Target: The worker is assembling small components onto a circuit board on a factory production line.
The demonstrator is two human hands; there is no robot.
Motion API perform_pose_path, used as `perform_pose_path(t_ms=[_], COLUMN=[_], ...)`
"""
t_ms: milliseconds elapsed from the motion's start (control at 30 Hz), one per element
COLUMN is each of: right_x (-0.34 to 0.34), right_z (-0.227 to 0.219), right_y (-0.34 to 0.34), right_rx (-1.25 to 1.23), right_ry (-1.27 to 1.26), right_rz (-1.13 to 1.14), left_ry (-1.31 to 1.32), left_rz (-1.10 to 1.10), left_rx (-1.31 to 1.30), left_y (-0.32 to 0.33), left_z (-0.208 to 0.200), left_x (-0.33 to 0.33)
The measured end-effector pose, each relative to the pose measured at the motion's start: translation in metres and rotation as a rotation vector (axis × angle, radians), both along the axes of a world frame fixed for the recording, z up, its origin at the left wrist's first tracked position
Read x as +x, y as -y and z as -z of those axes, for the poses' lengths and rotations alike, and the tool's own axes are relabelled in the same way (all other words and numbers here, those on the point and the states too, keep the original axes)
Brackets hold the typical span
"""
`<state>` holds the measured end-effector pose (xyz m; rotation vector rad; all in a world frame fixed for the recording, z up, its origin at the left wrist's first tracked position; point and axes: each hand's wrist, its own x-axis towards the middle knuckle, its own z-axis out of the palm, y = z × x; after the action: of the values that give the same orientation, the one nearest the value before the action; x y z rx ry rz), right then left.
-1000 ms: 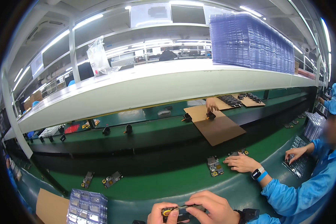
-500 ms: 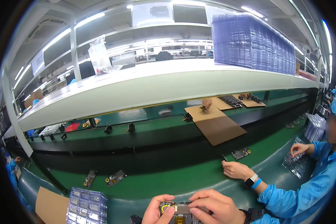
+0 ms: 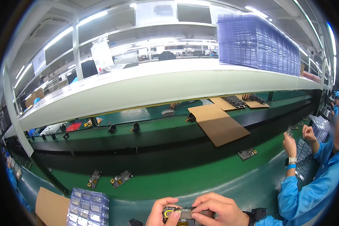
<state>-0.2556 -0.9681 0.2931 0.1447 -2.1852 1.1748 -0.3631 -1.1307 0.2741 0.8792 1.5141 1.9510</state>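
Observation:
At the lower middle, a dark circuit board (image 3: 186, 214) with a yellow ring and a grey metal plate is held between my two hands. My left hand (image 3: 160, 213) grips its left end, thumb on top next to the ring. Closed on its right end is my right hand (image 3: 219, 209), with thumb and fingertips at the metal plate. The lower part of the board runs out of the picture. Beyond my hands, on the green belt, lie a circuit board (image 3: 95, 179) and another circuit board (image 3: 121, 178), both with yellow rings.
A stack of clear plastic trays (image 3: 88, 208) stands at the lower left beside cardboard (image 3: 50, 203). At right a co-worker in blue sleeves (image 3: 298, 196) holds both hands over plastic trays. One more board (image 3: 247, 153) lies on the belt. A white shelf (image 3: 169, 84) crosses above.
The co-worker's near hand has moved from the belt up and right toward the trays. Boards on the belt appear slightly farther right. The blurred hand has left the cardboard sheet. My grip stays.

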Motion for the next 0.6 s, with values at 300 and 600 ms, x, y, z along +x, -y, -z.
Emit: perform_pose_path(t_ms=[300,600], right_x=[0.0,-0.004], right_z=[0.003,0.007], right_y=[-0.014,-0.007], right_rx=[-0.037,-0.094], right_ry=[0.107,0.236], right_rz=[-0.098,-0.061], left_ry=[-0.272,-0.437], left_rz=[-0.093,-0.089], left_rx=[-0.107,-0.161], left_y=[0.001,0.001], left_z=[-0.002,-0.002], left_x=[0.007,0.001])
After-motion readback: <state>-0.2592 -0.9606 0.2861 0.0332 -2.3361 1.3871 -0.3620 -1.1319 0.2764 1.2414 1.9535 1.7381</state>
